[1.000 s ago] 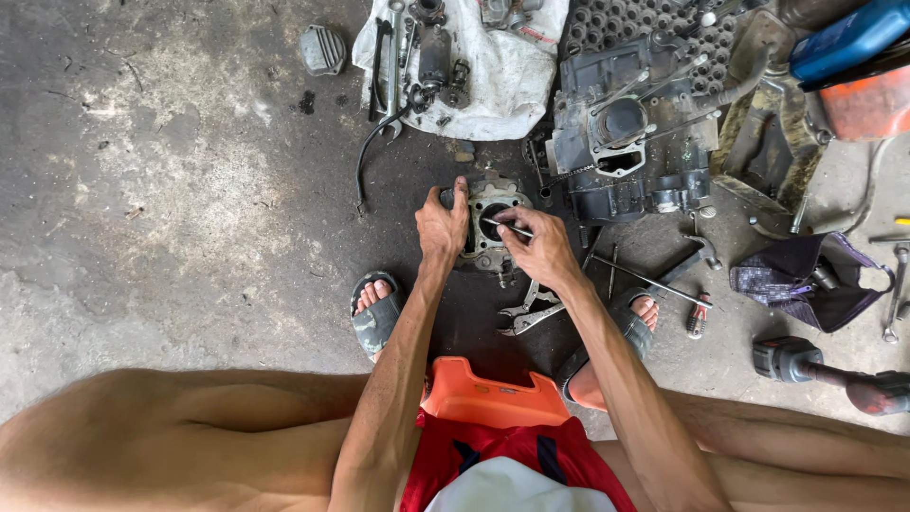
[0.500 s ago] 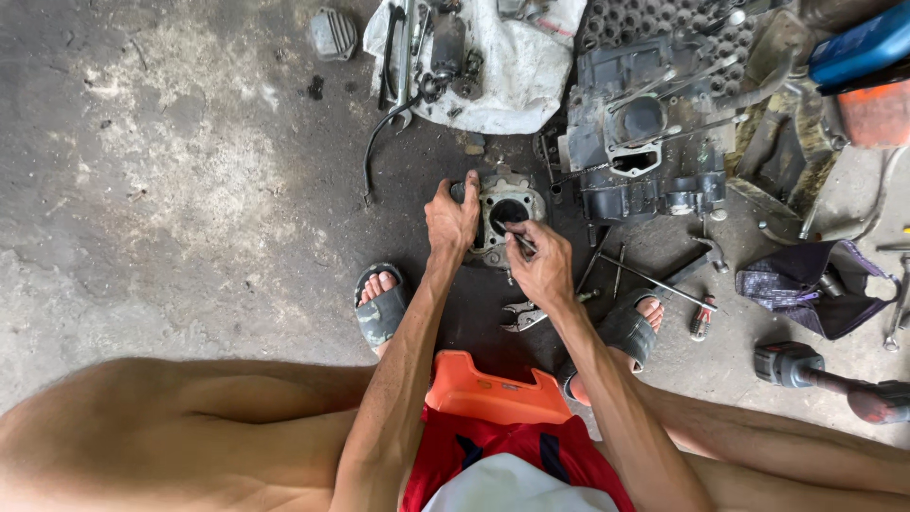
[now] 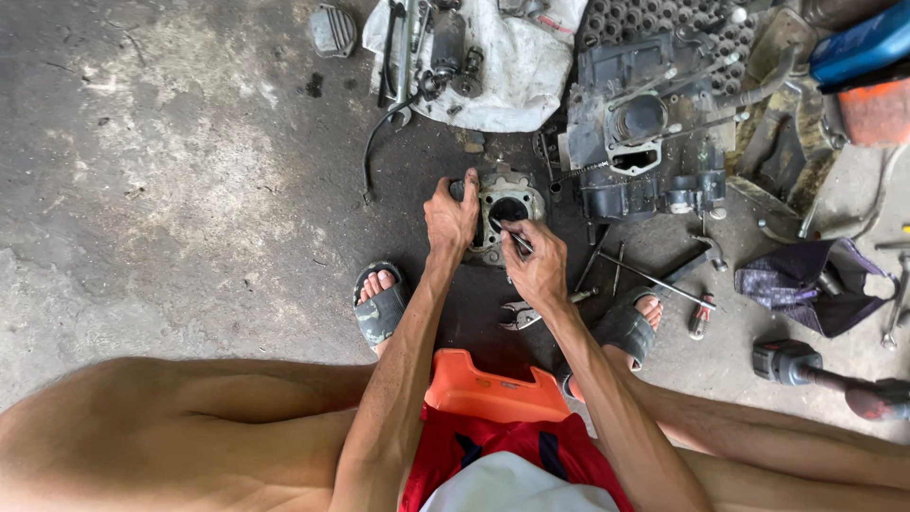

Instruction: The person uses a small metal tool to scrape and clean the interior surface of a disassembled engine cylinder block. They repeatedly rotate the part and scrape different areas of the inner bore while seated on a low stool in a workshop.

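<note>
A person sits low on an orange plastic stool (image 3: pixel 493 391) over a stained grey concrete floor (image 3: pixel 190 190), with both bare hands on a grey cast-metal engine cylinder block with a round bore (image 3: pixel 507 210). The block lies flat on the floor just ahead of the person's sandalled feet, between them and a larger dark engine crankcase (image 3: pixel 645 142) that sits just beyond and to the right.

The left hand (image 3: pixel 452 220) clasps the block's left edge, its fingers closed around the rim and the thumb stretched up along the side. The right hand (image 3: pixel 537 261) hovers over the block's near right side, its fingers pinched shut on a thin silver metal tool (image 3: pixel 513 233) whose tip points into the bore; what kind of tool it is cannot be told at this size.

Just below the right hand, a pair of steel pliers (image 3: pixel 527 313) lies on the floor, and a long thin metal rod (image 3: pixel 654 281) lies slantwise to the right of it. Farther right are a crumpled purple cloth bag (image 3: pixel 806 284) and a dark power tool with a red end (image 3: pixel 825 374). At the top, a dirty white cloth (image 3: pixel 517 71) holds wrenches and small dark engine parts, and a small grey ribbed cover (image 3: pixel 334 30) lies to its left.
</note>
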